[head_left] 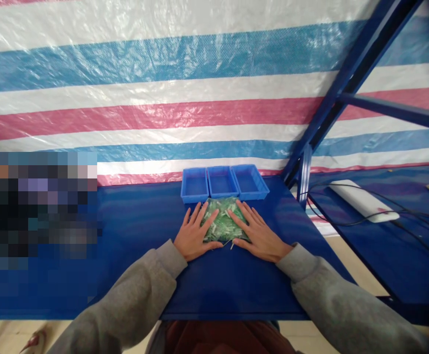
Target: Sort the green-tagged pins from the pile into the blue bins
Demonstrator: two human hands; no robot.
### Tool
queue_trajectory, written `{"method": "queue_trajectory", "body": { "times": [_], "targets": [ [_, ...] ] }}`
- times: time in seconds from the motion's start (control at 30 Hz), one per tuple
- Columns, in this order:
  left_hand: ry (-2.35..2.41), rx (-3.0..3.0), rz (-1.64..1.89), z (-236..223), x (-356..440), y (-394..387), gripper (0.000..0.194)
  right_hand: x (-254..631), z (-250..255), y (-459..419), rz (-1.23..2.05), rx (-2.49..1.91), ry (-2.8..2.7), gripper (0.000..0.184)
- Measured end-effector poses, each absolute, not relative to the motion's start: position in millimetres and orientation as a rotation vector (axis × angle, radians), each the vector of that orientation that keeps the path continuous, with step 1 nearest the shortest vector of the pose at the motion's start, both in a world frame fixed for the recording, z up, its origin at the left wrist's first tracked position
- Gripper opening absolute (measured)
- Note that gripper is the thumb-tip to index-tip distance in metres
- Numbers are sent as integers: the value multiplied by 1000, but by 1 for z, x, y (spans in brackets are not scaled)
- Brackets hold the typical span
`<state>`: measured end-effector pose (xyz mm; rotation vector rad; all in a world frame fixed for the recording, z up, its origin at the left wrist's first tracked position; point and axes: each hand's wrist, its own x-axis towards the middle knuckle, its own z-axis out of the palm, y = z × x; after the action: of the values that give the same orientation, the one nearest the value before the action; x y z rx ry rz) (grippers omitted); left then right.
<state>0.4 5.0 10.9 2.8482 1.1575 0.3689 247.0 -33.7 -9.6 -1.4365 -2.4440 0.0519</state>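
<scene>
So on my end of the feed I've got both hands planted on a flat green packet (224, 225) of small pale slivers, sitting on the blue tabletop (232, 292) right in front of the wearer; the left hand (195, 236) is palm down over its left side, and the right hand (259, 237) mirrors it on the other; fingers are spread wide on both, nothing pinched or clenched, so I'd call them released and just resting there; how hard they're pressing I can't tell. The thumbs point in toward each other along the near edge, not touching; a couple of loose slivers (231, 245) poke out between them. Just behind the packet are three blue plastic bins (222, 185) side by side; both arms are in grey sleeves (137, 290). Backdrop is a shiny striped tarp (199, 88) in white, blue and red; to the right I see a dark blue metal frame (332, 101), then a second blue table (406, 265) holding a white slab-shaped device (362, 199) with black cables (419, 213) over and around it; far left is pixelated on my feed, so I can't say what's there.
</scene>
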Motion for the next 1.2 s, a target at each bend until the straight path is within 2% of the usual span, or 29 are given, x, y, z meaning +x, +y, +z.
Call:
{"method": "queue_trajectory", "body": {
  "times": [0.23,0.47,0.6,0.77,1.2],
  "targets": [
    [1014,2846,344,13,3,20,89,247,-11,-28,72,-1434,-2457,93],
    [1055,2824,341,12,3,24,83,246,-18,-25,63,-1470,-2407,81],
    [1051,2813,385,10,3,26,81,245,-16,-25,59,-1466,-2403,82],
    [1056,2841,437,9,1,25,87,245,-13,-28,30,-1433,-2391,87],
    [1002,2922,446,11,-4,21,84,248,-9,-32,-22,-1370,-2365,79]
  ]
}}
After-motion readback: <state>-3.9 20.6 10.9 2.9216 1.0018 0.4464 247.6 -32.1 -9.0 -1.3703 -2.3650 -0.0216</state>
